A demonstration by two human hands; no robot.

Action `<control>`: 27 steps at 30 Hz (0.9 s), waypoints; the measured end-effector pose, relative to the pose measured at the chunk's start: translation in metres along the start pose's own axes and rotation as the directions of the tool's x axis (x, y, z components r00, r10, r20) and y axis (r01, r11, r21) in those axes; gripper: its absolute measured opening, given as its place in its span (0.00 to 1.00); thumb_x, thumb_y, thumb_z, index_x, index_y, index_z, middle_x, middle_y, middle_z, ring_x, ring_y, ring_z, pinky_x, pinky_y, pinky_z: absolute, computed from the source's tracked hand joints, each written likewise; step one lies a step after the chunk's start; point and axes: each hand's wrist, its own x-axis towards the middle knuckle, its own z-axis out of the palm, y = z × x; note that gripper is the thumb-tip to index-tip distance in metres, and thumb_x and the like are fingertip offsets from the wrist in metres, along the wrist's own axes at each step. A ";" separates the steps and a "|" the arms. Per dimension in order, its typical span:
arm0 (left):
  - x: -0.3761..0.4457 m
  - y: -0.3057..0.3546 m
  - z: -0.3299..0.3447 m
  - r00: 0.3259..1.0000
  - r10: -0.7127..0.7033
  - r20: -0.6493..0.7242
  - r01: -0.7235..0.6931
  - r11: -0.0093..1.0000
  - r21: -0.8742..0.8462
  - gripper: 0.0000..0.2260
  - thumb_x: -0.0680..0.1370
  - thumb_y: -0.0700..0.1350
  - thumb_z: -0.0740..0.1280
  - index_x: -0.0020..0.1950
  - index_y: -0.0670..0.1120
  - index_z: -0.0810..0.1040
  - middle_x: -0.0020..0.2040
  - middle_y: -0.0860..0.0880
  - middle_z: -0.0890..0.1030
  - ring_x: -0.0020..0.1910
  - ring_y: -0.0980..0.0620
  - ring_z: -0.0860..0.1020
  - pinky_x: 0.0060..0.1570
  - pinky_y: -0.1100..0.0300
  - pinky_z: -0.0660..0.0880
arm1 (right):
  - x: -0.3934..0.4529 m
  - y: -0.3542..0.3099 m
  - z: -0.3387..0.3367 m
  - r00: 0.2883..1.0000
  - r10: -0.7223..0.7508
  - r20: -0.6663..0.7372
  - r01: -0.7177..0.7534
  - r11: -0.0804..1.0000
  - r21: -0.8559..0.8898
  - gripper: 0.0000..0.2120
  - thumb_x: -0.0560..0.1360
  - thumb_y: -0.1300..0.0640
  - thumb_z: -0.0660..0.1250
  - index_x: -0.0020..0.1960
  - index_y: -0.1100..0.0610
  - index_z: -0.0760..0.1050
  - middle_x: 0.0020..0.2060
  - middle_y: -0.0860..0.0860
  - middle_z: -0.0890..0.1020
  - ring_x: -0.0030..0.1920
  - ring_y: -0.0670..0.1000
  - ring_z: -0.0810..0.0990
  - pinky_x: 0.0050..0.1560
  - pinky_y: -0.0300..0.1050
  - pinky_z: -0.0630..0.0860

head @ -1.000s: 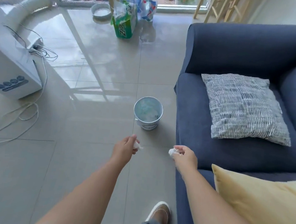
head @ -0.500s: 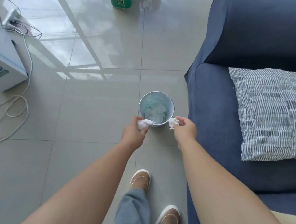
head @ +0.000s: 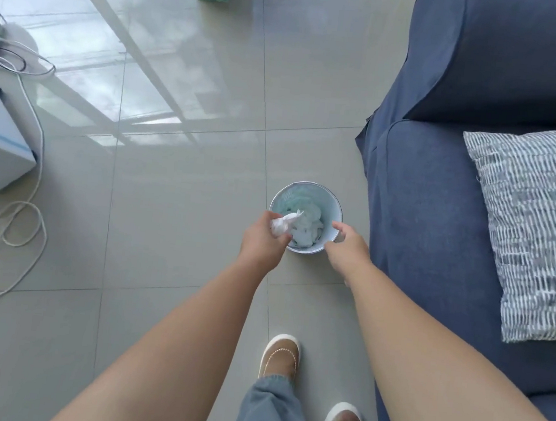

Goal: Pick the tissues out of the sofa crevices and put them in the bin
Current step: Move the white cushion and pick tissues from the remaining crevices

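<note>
While both arms reach down over the bin [head: 307, 190], the step in hand looks like the drop. Nearest to us, two shoes [head: 280, 356] stand on the floor just this side of the bin. Next comes the left hand [head: 262, 239] at the bin's near left rim, its fingers curled tight round a scrunched tissue [head: 283, 225] that hangs over the opening. At the near right rim is the right hand [head: 346, 242], its fingers loose and spread, holding nothing I can see. White tissues [head: 307, 231] lie inside the bin. Next, I think, the left fingers only need to let go. Right of the bin, the sofa [head: 423, 207] waits
</note>
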 end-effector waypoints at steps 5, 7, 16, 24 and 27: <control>0.012 0.021 0.007 0.999 0.039 0.013 -0.038 0.998 -0.048 0.30 0.75 0.48 0.71 0.73 0.53 0.63 0.68 0.51 0.71 0.60 0.51 0.75 0.49 0.60 0.73 | 0.001 0.015 -0.024 0.997 0.065 -0.030 -0.065 0.998 0.015 0.24 0.77 0.57 0.62 0.72 0.47 0.66 0.71 0.50 0.67 0.53 0.49 0.71 0.49 0.43 0.67; 0.012 0.026 0.010 0.998 0.061 0.022 -0.062 0.998 0.026 0.35 0.74 0.48 0.73 0.76 0.51 0.59 0.71 0.50 0.65 0.66 0.50 0.71 0.53 0.61 0.69 | -0.001 0.018 -0.032 0.996 0.078 -0.049 -0.076 0.996 0.037 0.25 0.77 0.58 0.61 0.73 0.47 0.65 0.72 0.50 0.67 0.57 0.51 0.73 0.50 0.43 0.67; -0.025 0.033 0.043 0.975 0.102 0.200 -0.165 0.928 0.334 0.24 0.76 0.47 0.69 0.72 0.50 0.68 0.69 0.49 0.69 0.64 0.49 0.73 0.58 0.56 0.72 | -0.026 0.036 -0.070 0.990 0.060 -0.132 -0.065 0.997 -0.035 0.25 0.77 0.58 0.58 0.73 0.48 0.64 0.69 0.52 0.65 0.50 0.51 0.75 0.46 0.44 0.72; -0.115 0.061 0.116 0.878 0.207 0.431 -0.416 0.776 0.474 0.18 0.76 0.47 0.68 0.65 0.48 0.75 0.63 0.49 0.74 0.58 0.48 0.77 0.57 0.58 0.73 | -0.100 0.094 -0.149 0.961 -0.055 -0.273 0.004 0.982 -0.186 0.21 0.77 0.58 0.59 0.69 0.48 0.68 0.69 0.47 0.65 0.64 0.50 0.69 0.55 0.47 0.73; -0.157 0.077 0.148 0.817 0.272 0.508 -0.532 0.694 0.485 0.17 0.76 0.46 0.67 0.65 0.48 0.75 0.62 0.48 0.75 0.60 0.48 0.76 0.60 0.59 0.69 | -0.142 0.134 -0.191 0.905 -0.100 -0.413 -0.005 0.969 -0.247 0.19 0.76 0.59 0.59 0.66 0.49 0.71 0.66 0.47 0.67 0.63 0.52 0.68 0.58 0.47 0.70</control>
